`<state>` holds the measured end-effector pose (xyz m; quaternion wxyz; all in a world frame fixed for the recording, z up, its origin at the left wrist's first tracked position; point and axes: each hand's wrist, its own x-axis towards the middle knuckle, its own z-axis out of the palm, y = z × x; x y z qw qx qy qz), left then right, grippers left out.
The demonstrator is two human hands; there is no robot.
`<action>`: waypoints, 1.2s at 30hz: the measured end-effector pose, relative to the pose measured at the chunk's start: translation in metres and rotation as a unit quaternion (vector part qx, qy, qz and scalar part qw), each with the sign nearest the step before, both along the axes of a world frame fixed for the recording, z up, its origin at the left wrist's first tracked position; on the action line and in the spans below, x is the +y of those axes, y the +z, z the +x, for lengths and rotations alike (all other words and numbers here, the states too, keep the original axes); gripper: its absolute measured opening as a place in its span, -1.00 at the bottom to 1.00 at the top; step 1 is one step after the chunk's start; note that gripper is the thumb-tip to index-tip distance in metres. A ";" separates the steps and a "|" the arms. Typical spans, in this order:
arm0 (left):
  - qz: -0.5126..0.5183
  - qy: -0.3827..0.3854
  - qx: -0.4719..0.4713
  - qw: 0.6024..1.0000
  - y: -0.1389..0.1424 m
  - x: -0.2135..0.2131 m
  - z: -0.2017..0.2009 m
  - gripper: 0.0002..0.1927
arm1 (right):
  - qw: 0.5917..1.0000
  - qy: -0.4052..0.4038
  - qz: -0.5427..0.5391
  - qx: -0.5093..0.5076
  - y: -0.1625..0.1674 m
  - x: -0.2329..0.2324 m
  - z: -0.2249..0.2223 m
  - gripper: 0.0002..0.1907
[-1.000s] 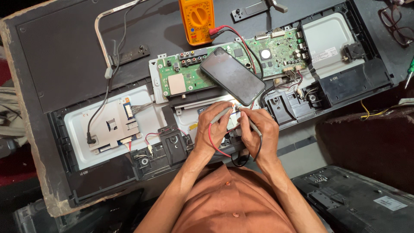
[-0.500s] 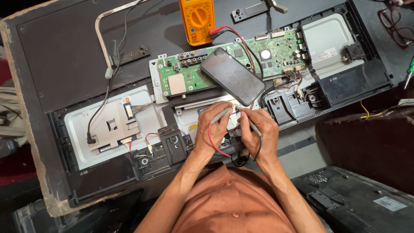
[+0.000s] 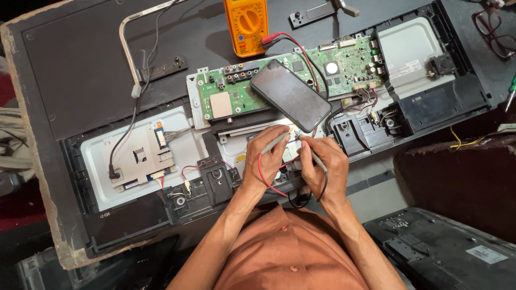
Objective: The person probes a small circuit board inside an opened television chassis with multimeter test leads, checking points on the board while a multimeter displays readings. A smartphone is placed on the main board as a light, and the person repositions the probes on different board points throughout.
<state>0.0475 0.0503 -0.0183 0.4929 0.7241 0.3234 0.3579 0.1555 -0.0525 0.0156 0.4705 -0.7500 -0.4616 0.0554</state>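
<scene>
My left hand grips a grey test probe with a red lead. In my right hand is a second probe with a black lead. Both probe tips meet close together on the white panel just below a dark phone, which lies face up on the green circuit board. The leads run up to an orange multimeter at the top. All of it sits on the open back of a flat television.
A small board with ribbon cables lies on the left metal plate. Speakers sit along the lower edge. Spectacles lie at the top right, a screwdriver at the right edge, another dark casing at the bottom right.
</scene>
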 end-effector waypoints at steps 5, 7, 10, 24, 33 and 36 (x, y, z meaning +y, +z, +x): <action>-0.003 -0.002 -0.002 1.000 0.000 0.000 0.000 -0.77 | 1.000 -0.001 -0.002 -0.003 0.000 0.000 0.000 -0.86; -0.007 -0.001 -0.007 1.000 0.001 0.000 0.000 -0.77 | 1.000 -0.001 -0.002 -0.002 0.000 0.000 0.000 -0.86; -0.001 -0.004 -0.001 1.000 0.002 0.000 0.001 -0.77 | 1.000 -0.002 0.002 -0.002 0.001 0.000 0.000 -0.86; -0.018 -0.003 0.011 1.000 0.003 0.000 0.001 -0.77 | 1.000 -0.004 0.002 0.001 0.000 0.001 -0.001 -0.86; -0.007 -0.010 0.012 1.000 0.004 0.000 0.001 -0.77 | 1.000 0.000 0.003 -0.011 -0.001 0.001 0.000 -0.86; -0.010 -0.009 0.010 1.000 0.006 0.000 0.001 -0.77 | 1.000 -0.001 0.003 -0.007 0.000 0.000 -0.001 -0.86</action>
